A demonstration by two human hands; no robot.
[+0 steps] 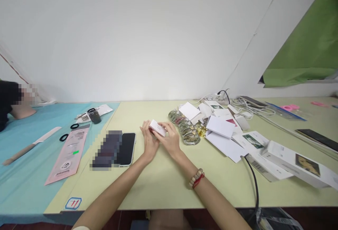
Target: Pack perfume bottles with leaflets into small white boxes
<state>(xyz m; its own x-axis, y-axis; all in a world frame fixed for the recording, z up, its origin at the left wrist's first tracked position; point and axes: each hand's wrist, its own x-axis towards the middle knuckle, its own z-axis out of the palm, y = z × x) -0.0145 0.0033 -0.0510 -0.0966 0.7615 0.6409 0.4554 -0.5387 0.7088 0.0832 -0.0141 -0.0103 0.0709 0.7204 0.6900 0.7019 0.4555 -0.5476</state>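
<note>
Between my two hands is a small white box (157, 127), held a little above the yellow tabletop (161, 180). My left hand (150, 142) has its fingers around the box's left end. My right hand (170, 138) grips the right end, thumb below and fingers along the top. What the box contains is hidden. Just right of my right hand lies a row of clear glass bottles (185, 126), with several gold-coloured pieces (201, 130) beside them. A black-screened phone (128, 149) rests to the left of my left hand.
White cartons (220, 126) and opened card packaging (295, 163) pile up on the right, with white cables (260, 108) behind. A blue cloth (23, 184) on the left bears a knife-shaped tool (34, 144), a pink packet (67, 156) and a dark jar (94, 116). A black cable (255, 180) crosses the front edge.
</note>
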